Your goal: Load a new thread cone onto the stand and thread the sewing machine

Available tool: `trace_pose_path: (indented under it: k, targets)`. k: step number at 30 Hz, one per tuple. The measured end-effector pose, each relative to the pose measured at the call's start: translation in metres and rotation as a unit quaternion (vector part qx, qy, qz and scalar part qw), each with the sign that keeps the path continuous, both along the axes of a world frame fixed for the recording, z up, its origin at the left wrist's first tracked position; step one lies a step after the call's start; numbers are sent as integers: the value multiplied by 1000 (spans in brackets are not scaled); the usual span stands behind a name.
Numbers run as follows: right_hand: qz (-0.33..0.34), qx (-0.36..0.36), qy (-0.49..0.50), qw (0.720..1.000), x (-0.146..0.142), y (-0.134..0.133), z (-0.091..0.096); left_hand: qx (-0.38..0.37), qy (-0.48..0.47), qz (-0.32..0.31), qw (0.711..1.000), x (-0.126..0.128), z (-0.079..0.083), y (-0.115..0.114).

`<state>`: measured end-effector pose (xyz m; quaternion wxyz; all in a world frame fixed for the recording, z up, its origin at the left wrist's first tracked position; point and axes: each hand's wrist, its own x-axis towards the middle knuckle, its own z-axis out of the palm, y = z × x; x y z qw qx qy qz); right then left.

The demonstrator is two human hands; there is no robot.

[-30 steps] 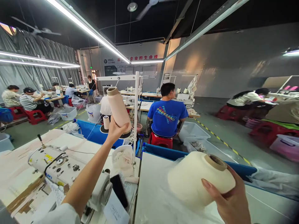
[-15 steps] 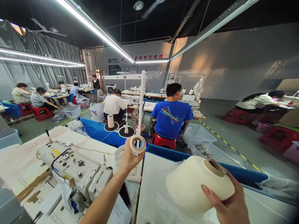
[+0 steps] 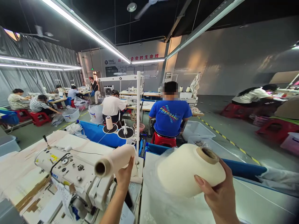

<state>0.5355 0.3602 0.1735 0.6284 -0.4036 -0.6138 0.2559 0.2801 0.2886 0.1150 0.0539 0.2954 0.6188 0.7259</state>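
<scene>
My left hand (image 3: 125, 175) is closed around a slim, pale pink thread cone (image 3: 118, 159), tilted so that its hollow brown end points left toward me. In my right hand (image 3: 217, 189) is a large cream thread cone (image 3: 184, 171), its open cardboard core facing up and right. Clear plastic wrapping (image 3: 155, 189) lies by the big cone's lower left side. Beyond my left hand rises a white thread stand (image 3: 138, 105), with a small thread cone (image 3: 109, 122) on one disc and a bare spindle (image 3: 125, 130) on the other.
An industrial sewing machine (image 3: 70, 171) occupies the table at left. Blue cloth troughs (image 3: 98, 132) run behind the tables. A person in a blue shirt (image 3: 170, 116) sits on a red stool ahead, and clear plastic bins (image 3: 201, 130) stand at right.
The slim cone in my left hand has swung from end-on to lengthwise, its hollow end now toward the left. The big cone has shifted slightly left and up in my right hand.
</scene>
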Motion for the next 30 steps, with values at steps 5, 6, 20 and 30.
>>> trace_pose_path:
  k: [5, 6, 20, 30]
  targets:
    - [25, 91, -5, 996, -28, 0, 23, 31, -71, 92, 993, -11, 6, -17]
    - [25, 109, -17, 994, -32, -1, 25, 33, -75, 92, 992, -14, 6, -20]
    - [87, -55, -72, 992, -43, 27, -94, -31, -41, 21, 998, -5, 0, -70]
    - [140, -87, -237, 957, -9, 16, -143, -35, -81, -67, 994, -10, -23, -81]
